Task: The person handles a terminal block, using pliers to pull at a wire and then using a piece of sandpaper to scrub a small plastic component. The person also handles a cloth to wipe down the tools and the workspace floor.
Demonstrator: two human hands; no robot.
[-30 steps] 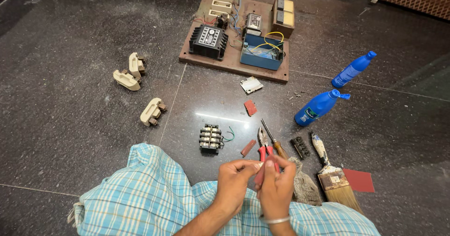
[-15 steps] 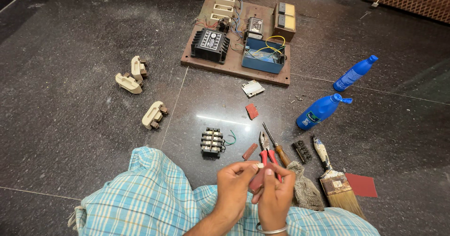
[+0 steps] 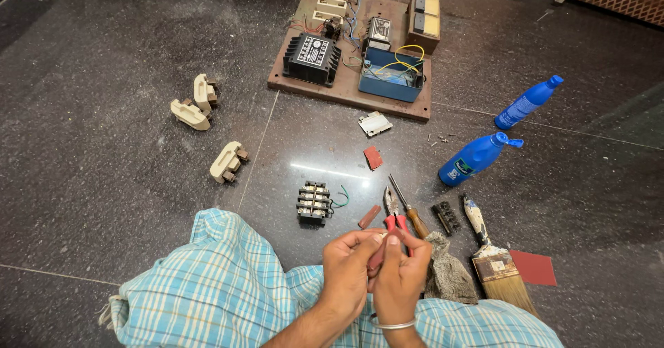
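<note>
My left hand (image 3: 348,273) and my right hand (image 3: 403,273) are pressed together over my lap, above the blue checked cloth (image 3: 207,286). Their fingertips pinch a small pale piece (image 3: 382,236); most of it is hidden, so I cannot tell what it is. My right wrist wears a thin metal bangle. Just beyond the fingers lie red-handled pliers (image 3: 391,206) and a wooden-handled screwdriver (image 3: 409,212). A black terminal block (image 3: 314,203) with a green wire sits on the floor to the left of them.
A brown board (image 3: 346,85) with a black unit, a blue box and switches lies farther off. Three cream fuse holders (image 3: 200,116) lie left. Two blue bottles (image 3: 477,158), a paintbrush (image 3: 492,258), a grey rag (image 3: 448,273), a black strip (image 3: 447,217) and red sheet (image 3: 536,268) lie right.
My hands stay together at the same spot, the fingers shifting slightly on the small piece. The view has tilted a little; the floor items have not moved.
</note>
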